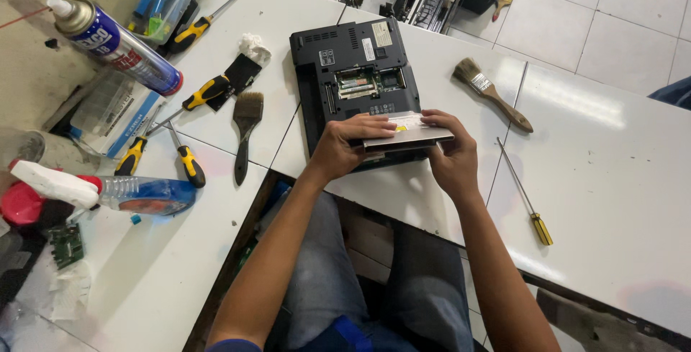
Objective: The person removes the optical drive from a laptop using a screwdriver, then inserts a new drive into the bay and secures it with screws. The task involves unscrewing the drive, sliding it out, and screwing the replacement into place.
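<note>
A black laptop (pixel 345 64) lies upside down on the white table (pixel 612 179), with an opened bay showing green memory boards (pixel 360 84). Both hands hold a flat silver optical drive (pixel 410 134) over the laptop's near edge. My left hand (pixel 344 147) grips the drive's left end, thumb on top. My right hand (pixel 450 154) holds its right end, fingers curled over the top face.
A brown-handled paintbrush (pixel 493 93) and a thin yellow-handled screwdriver (pixel 525 193) lie to the right. To the left lie a black brush (pixel 246 132), several yellow-black screwdrivers (pixel 188 161), a spray can (pixel 119 46), a spray bottle (pixel 108 190) and a small green circuit board (pixel 66 245).
</note>
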